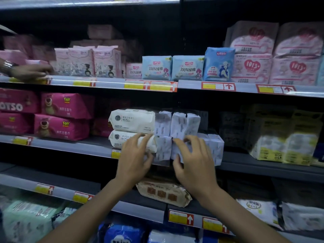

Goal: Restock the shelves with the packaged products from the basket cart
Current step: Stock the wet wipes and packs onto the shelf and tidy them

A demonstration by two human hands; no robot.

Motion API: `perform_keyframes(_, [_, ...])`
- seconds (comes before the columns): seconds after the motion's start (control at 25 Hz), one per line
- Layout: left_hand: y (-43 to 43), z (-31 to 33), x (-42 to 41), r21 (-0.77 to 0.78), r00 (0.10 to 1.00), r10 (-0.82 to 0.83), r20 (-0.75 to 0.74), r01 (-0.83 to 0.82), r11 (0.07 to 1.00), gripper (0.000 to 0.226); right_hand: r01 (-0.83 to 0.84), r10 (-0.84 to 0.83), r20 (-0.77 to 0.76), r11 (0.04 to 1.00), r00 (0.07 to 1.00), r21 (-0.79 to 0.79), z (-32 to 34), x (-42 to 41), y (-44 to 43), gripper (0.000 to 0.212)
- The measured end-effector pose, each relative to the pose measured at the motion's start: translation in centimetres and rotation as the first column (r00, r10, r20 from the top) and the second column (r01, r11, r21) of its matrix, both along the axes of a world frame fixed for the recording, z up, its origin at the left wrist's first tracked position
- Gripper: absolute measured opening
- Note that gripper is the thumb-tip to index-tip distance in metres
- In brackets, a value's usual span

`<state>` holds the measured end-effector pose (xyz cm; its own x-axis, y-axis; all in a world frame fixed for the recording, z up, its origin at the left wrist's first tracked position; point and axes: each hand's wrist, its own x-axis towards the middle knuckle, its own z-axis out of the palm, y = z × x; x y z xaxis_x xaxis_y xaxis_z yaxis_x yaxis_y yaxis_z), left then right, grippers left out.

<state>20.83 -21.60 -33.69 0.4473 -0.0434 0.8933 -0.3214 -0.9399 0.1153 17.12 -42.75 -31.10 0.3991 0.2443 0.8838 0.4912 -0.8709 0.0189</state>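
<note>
While both hands work the middle shelf (73, 146):
Left hand (135, 155): fingers spread on the lower wipes pack (122, 138)
Right hand (192, 158): curled against the white bundle (214, 148), at 3 o'clock of the pack
Handling: soft, light, slick film; take by the ends

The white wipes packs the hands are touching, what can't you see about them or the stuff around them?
- Lower white wipes pack, head view: the left hand covers most of its label.
- Pale blue-white pack: the right hand hides its front; print blurred.
- Tan pack one shelf down: both wrists cover its top.
- Basket cart: outside the picture.
- Another person's hand: arm cut off by the left edge.
- Price tags: too small to read.
</note>
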Motion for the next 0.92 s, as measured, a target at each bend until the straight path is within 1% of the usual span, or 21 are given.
perform_keyframes(0.08, [2.5, -0.1, 0.3, -0.165, 0.998, 0.053, -0.034, -0.058, 0.985, 0.063, -0.094, 0.092, -0.048, 0.994, 0.995, -0.047, -0.2, -0.4, 2.9, 0.041])
perform_keyframes(0.16, [4.8, 0.1, 0.7, -0.344, 0.992, 0.081, -0.093, -0.108, 0.933, 0.064, -0.164, 0.156, -0.159, 0.986, 0.975, -0.035, -0.6, -0.2, 5.7, 0.042])
perform_keyframes(0.2, [5.8, 0.3, 0.8, -0.417, 0.989, 0.09, -0.116, -0.131, 0.9, 0.065, -0.186, 0.181, -0.214, 0.983, 0.96, -0.002, -0.9, 0.0, 7.1, 0.044])
perform_keyframes(0.28, [7.5, 1.0, 1.0, -0.501, 0.979, 0.103, -0.178, -0.181, 0.847, 0.074, -0.219, 0.238, -0.317, 0.971, 0.918, 0.096, -1.3, 0.9, 9.6, 0.051])
perform_keyframes(0.32, [8.4, 1.4, 1.3, -0.532, 0.97, 0.09, -0.226, -0.201, 0.823, 0.082, -0.225, 0.27, -0.361, 0.961, 0.893, 0.161, -1.3, 1.4, 10.9, 0.056])
perform_keyframes(0.36, [9.1, 1.8, 1.9, -0.567, 0.962, 0.043, -0.27, -0.195, 0.8, 0.088, -0.216, 0.293, -0.398, 0.949, 0.869, 0.228, -1.3, 1.9, 11.9, 0.061])
perform_keyframes(0.4, [9.4, 2.4, 2.3, -0.595, 0.951, -0.02, -0.309, -0.176, 0.784, 0.092, -0.192, 0.304, -0.422, 0.938, 0.854, 0.287, -1.2, 2.3, 12.9, 0.065])
perform_keyframes(0.44, [9.8, 2.8, 2.7, -0.621, 0.945, -0.096, -0.314, -0.128, 0.774, 0.093, -0.159, 0.302, -0.433, 0.929, 0.85, 0.334, -1.2, 2.6, 13.8, 0.071])
perform_keyframes(0.48, [9.9, 3.2, 3.2, -0.646, 0.941, -0.169, -0.292, -0.064, 0.76, 0.087, -0.126, 0.292, -0.436, 0.92, 0.851, 0.371, -1.1, 2.9, 14.5, 0.075])
perform_keyframes(0.52, [10.1, 3.3, 3.8, -0.671, 0.94, -0.226, -0.256, -0.004, 0.741, 0.077, -0.098, 0.284, -0.439, 0.911, 0.852, 0.4, -1.0, 3.1, 15.2, 0.08])
perform_keyframes(0.6, [9.9, 3.6, 4.3, -0.715, 0.935, -0.291, -0.205, 0.06, 0.696, 0.054, -0.047, 0.271, -0.45, 0.893, 0.851, 0.448, -0.8, 3.3, 16.1, 0.087])
perform_keyframes(0.68, [9.7, 3.6, 4.7, -0.722, 0.934, -0.302, -0.19, 0.075, 0.688, 0.043, 0.008, 0.235, -0.456, 0.883, 0.858, 0.469, -0.4, 3.4, 16.7, 0.092])
perform_keyframes(0.8, [9.4, 3.3, 4.9, -0.727, 0.935, -0.307, -0.179, 0.085, 0.682, 0.043, 0.077, 0.203, -0.489, 0.867, 0.849, 0.493, -0.2, 3.4, 17.9, 0.093])
perform_keyframes(0.92, [9.6, 3.1, 5.3, -0.736, 0.943, -0.292, -0.161, 0.082, 0.672, 0.045, 0.091, 0.211, -0.517, 0.862, 0.83, 0.499, 0.0, 3.4, 19.0, 0.091])
